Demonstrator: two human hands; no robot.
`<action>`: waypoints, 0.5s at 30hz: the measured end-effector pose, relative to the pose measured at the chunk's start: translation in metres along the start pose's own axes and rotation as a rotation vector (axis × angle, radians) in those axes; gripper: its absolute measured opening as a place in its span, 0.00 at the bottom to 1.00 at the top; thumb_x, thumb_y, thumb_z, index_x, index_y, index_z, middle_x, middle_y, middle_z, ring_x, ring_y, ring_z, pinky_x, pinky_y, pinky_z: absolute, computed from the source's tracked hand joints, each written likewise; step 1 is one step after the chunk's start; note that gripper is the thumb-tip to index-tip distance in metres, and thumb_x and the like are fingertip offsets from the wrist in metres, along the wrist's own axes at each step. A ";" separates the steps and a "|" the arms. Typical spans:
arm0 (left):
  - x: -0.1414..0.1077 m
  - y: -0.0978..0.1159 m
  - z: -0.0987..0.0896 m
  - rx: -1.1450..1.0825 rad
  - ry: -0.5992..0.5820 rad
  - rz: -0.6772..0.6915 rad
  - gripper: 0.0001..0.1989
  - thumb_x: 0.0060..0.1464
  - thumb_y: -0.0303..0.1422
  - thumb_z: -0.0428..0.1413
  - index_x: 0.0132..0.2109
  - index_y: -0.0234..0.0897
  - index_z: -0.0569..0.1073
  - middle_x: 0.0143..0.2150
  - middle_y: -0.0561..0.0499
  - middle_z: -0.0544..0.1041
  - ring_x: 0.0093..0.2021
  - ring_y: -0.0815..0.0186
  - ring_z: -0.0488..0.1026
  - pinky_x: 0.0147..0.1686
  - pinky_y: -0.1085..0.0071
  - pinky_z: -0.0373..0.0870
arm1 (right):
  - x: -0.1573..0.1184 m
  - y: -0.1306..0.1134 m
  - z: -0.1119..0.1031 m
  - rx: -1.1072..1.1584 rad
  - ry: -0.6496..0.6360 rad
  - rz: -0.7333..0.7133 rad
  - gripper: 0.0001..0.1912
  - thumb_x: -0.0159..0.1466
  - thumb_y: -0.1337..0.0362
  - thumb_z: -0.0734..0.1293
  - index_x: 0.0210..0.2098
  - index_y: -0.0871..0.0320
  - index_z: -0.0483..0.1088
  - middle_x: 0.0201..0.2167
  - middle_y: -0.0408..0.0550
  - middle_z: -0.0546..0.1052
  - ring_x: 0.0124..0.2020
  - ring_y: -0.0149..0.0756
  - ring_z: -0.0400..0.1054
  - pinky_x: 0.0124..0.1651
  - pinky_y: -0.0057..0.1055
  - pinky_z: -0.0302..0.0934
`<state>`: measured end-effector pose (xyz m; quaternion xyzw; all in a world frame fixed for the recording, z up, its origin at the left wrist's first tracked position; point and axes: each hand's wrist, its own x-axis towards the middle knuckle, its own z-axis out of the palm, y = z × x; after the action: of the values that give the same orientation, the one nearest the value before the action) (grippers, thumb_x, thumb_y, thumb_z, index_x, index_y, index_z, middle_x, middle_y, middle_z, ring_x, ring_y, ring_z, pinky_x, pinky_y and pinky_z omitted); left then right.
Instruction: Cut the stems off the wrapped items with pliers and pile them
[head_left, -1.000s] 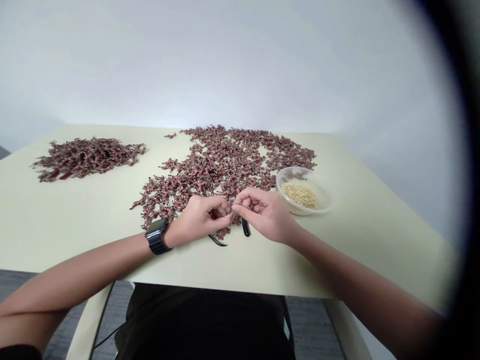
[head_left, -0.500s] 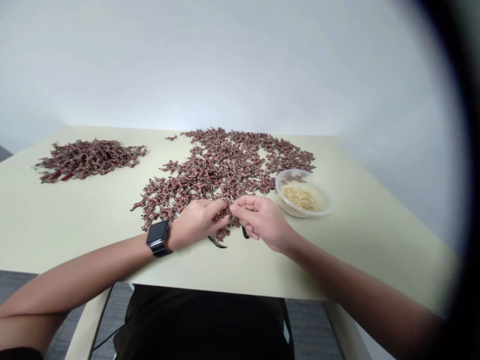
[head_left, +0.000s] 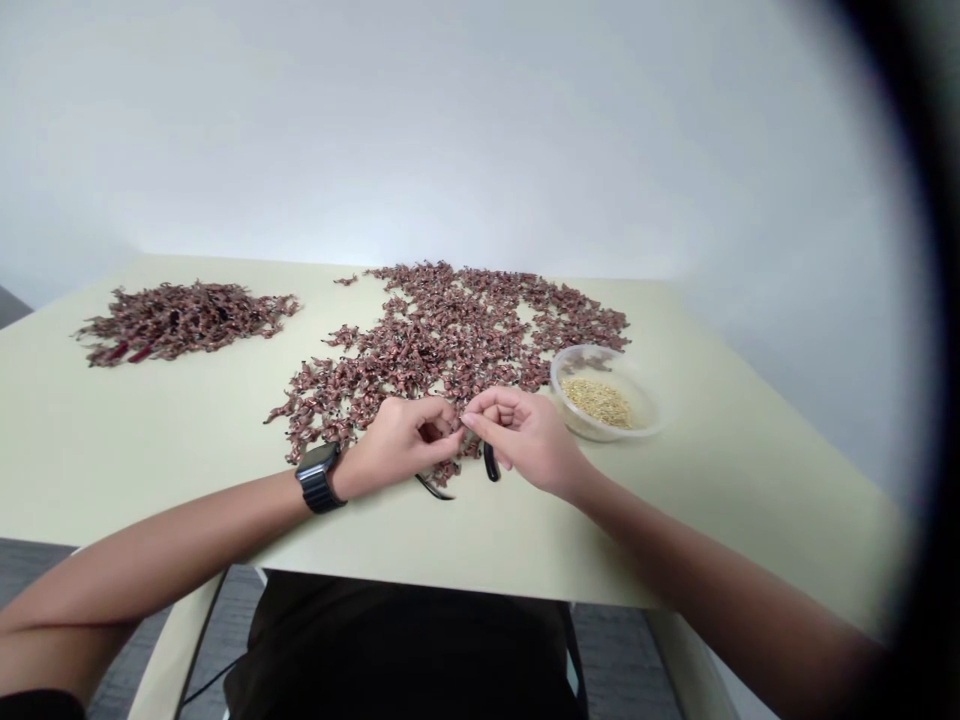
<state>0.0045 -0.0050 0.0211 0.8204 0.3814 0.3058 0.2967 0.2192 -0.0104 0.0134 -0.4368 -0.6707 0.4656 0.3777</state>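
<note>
Fingertip to fingertip, my two hands meet over the near edge of a wide spread of small reddish-brown pieces (head_left: 442,340) with dark tips. My left hand (head_left: 409,437), a black watch on its wrist, is closed in a pinch. Thumb and forefinger of my right hand (head_left: 525,440) are pinched together too. Whatever lies between the fingertips is too small to make out. Beneath the hands lies a black-handled tool, one curved handle (head_left: 491,462) below my right hand and another (head_left: 435,488) below my left; its head is hidden.
A clear plastic bowl (head_left: 645,432) with small gold-coloured bits stands right of my right hand. Far left on the pale table (head_left: 172,430) lies a second heap of similar brown pieces (head_left: 187,318), with a few dark red items. A white wall rises behind the table.
My hands stay together at nearly the same spot. The right hand's lower fingers have curled in, showing more of the black handle. The view has shifted slightly.
</note>
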 end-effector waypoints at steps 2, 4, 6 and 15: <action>0.000 0.002 0.000 -0.066 -0.007 -0.022 0.10 0.61 0.33 0.58 0.31 0.35 0.70 0.27 0.56 0.74 0.28 0.73 0.69 0.29 0.77 0.63 | -0.001 0.001 -0.001 -0.150 0.055 -0.129 0.08 0.69 0.58 0.68 0.39 0.56 0.74 0.21 0.38 0.68 0.19 0.27 0.60 0.24 0.27 0.54; 0.001 0.002 0.000 -0.103 -0.018 -0.031 0.11 0.61 0.32 0.58 0.30 0.35 0.69 0.27 0.56 0.74 0.27 0.74 0.68 0.29 0.78 0.62 | -0.001 0.003 -0.003 -0.310 0.062 -0.285 0.06 0.70 0.60 0.67 0.40 0.55 0.75 0.24 0.39 0.70 0.22 0.28 0.60 0.28 0.27 0.55; 0.001 0.002 0.001 -0.105 -0.025 -0.027 0.11 0.61 0.32 0.58 0.30 0.35 0.69 0.26 0.56 0.74 0.27 0.74 0.68 0.29 0.78 0.62 | -0.001 0.004 -0.006 -0.436 0.039 -0.420 0.07 0.71 0.63 0.65 0.41 0.55 0.75 0.26 0.41 0.72 0.25 0.29 0.62 0.32 0.28 0.57; -0.001 -0.007 0.004 0.314 0.013 0.116 0.10 0.63 0.33 0.55 0.33 0.36 0.69 0.25 0.56 0.72 0.24 0.72 0.66 0.27 0.75 0.58 | -0.007 -0.003 0.010 0.031 0.010 0.081 0.12 0.69 0.54 0.67 0.36 0.56 0.71 0.20 0.38 0.68 0.18 0.28 0.60 0.21 0.27 0.56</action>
<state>0.0041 -0.0036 0.0134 0.8753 0.3782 0.2645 0.1443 0.2122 -0.0201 0.0125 -0.4598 -0.6434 0.4886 0.3686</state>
